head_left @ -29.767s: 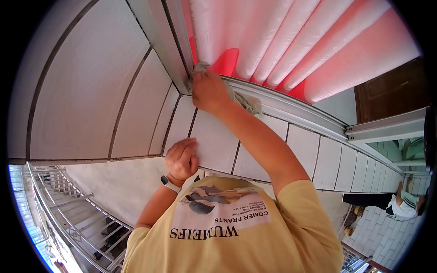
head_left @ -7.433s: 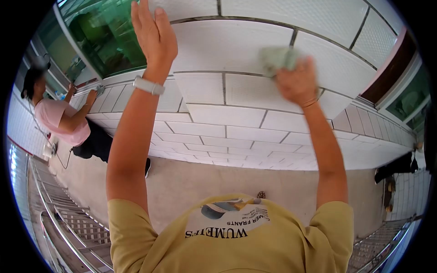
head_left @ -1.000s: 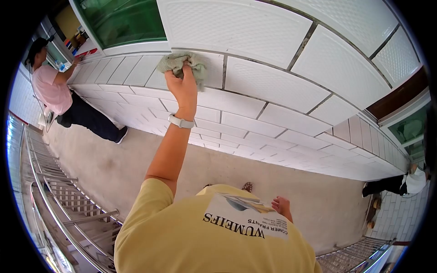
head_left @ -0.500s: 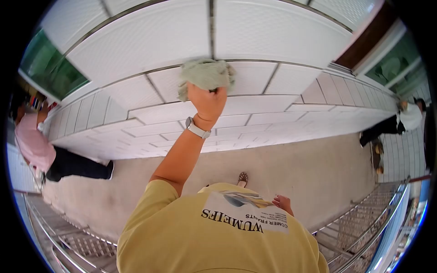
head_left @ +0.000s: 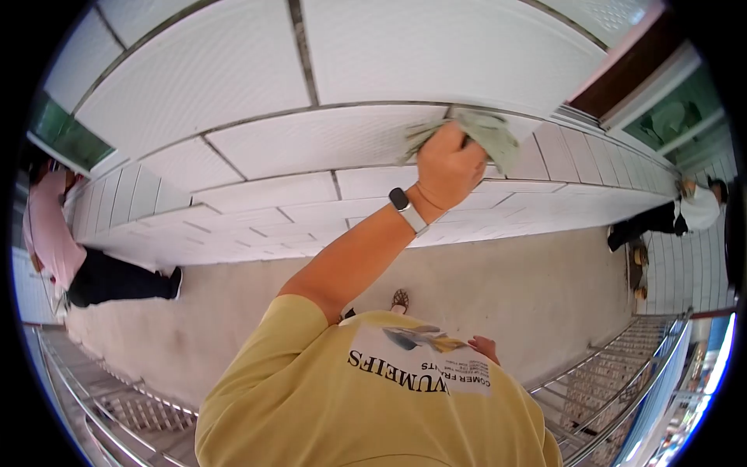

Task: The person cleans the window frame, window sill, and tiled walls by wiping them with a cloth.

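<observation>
My left hand (head_left: 451, 167), with a watch (head_left: 408, 210) on its wrist, is closed on a pale green cloth (head_left: 489, 138). The cloth is bunched up and sticks out on both sides of the fist. It lies against the white tiled wall (head_left: 311, 140), just under a long dark joint line. My right hand (head_left: 484, 346) hangs low beside my yellow shirt (head_left: 327, 405), which hides much of it. Its few visible fingers look loosely apart, and nothing shows in them.
One person in pink (head_left: 56, 222) stands by the wall at far left, another in white (head_left: 700, 206) at far right. Green-glass windows (head_left: 76, 132) flank the tiles. Metal railings (head_left: 615, 389) run behind me on a concrete floor (head_left: 513, 280).
My left hand has moved right along the wall with the cloth, and the arm now reaches across my front. The view has shifted slightly to the right. My right hand stays low.
</observation>
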The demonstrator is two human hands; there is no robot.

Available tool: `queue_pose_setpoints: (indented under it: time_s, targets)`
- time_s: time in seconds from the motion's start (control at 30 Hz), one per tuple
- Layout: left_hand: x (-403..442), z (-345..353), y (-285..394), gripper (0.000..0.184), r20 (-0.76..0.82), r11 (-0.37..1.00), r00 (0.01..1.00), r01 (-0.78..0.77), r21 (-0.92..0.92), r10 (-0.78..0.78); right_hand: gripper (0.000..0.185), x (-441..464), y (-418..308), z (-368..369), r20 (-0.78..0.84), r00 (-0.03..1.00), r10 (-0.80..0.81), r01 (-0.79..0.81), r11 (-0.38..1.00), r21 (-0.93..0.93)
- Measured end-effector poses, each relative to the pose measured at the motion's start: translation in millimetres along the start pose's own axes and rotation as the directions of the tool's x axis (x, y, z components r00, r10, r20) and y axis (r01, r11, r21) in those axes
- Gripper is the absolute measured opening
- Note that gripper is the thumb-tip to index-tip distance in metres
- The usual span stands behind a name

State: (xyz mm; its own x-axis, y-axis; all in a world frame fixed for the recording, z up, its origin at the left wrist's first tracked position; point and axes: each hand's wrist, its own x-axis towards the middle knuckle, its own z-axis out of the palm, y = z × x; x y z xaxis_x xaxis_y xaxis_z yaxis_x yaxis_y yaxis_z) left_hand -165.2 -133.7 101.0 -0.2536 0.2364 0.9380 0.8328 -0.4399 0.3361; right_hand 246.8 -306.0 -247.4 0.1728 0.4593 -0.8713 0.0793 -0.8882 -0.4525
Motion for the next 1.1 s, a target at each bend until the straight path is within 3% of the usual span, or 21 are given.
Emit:
queue_pose_setpoints:
  time_s: [0.07,0.1,0.13,0.2,0.23,0.33,0.4,0.47,0.53,0.6,0.67,0.8,0.97,1.0,1.07,1.1]
  targets:
    - [-7,4,-6,0.023,0.041,0.991,0.993,-0.109,-0.073,0.112,0.033,-2,-20,15,0.011,1.000,-0.010,0.011,0.997,-0.082]
    - [-13,2,-10,0.016,0.136,0.983,0.974,-0.175,-0.051,0.180,0.033,-4,-32,25,0.018,1.000,-0.018,0.020,0.992,-0.121]
    - [-17,-1,-14,0.016,0.131,0.986,0.977,-0.163,-0.025,0.165,0.034,-7,-43,36,0.025,0.999,-0.032,0.035,0.987,-0.154]
    - [-27,-7,-20,0.009,0.378,0.938,0.862,-0.340,-0.063,0.338,0.035,-17,-65,58,0.051,0.997,-0.063,0.072,0.978,-0.198]
    - [-41,-5,-24,0.010,0.408,0.901,0.828,-0.433,0.032,0.384,0.035,-22,-75,69,0.055,0.996,-0.070,0.080,0.973,-0.217]
    - [-90,-16,-49,0.022,0.564,0.901,0.747,-0.434,0.013,0.351,0.035,-37,-100,73,0.122,0.977,-0.176,0.198,0.959,-0.204]
    - [-104,-42,-64,0.024,0.859,0.941,0.481,-0.339,-0.006,0.179,0.035,-40,-105,76,0.155,0.960,-0.234,0.265,0.939,-0.219]
    - [-127,-69,-88,0.023,0.757,0.901,0.595,-0.434,0.019,0.271,0.036,-43,-101,71,0.142,0.964,-0.224,0.249,0.947,-0.201]
    - [-145,-99,-115,0.022,0.707,0.948,0.650,-0.305,-0.094,0.279,0.036,-45,-89,62,0.128,0.970,-0.209,0.230,0.956,-0.183]
    - [-145,-137,-128,0.022,0.771,0.983,0.616,-0.168,-0.075,0.164,0.035,-46,-71,55,0.049,0.993,-0.112,0.120,0.964,-0.235]
    - [-138,-177,-141,0.023,0.715,0.955,0.663,-0.294,-0.021,0.220,0.035,-44,-51,46,0.023,0.998,-0.060,0.064,0.965,-0.255]
    - [-134,-256,-167,0.022,0.685,0.931,0.724,-0.299,0.210,0.078,0.035,-41,-11,29,0.051,0.998,-0.023,0.037,0.958,-0.285]
    - [-135,-344,-188,0.025,0.509,0.856,0.768,0.097,0.509,-0.389,0.034,-47,4,40,0.086,0.995,-0.041,0.063,0.963,-0.264]
    - [-136,-357,-194,0.025,0.503,0.855,0.773,0.095,0.511,-0.386,0.034,-53,2,47,0.089,0.995,-0.053,0.074,0.966,-0.247]
    - [-143,-380,-204,0.029,0.229,0.701,0.814,0.274,0.658,-0.533,0.034,-64,-6,64,0.101,0.992,-0.077,0.097,0.972,-0.213]
    - [-146,-387,-208,0.029,0.222,0.701,0.818,0.276,0.658,-0.531,0.034,-68,-8,73,0.104,0.990,-0.092,0.112,0.974,-0.199]
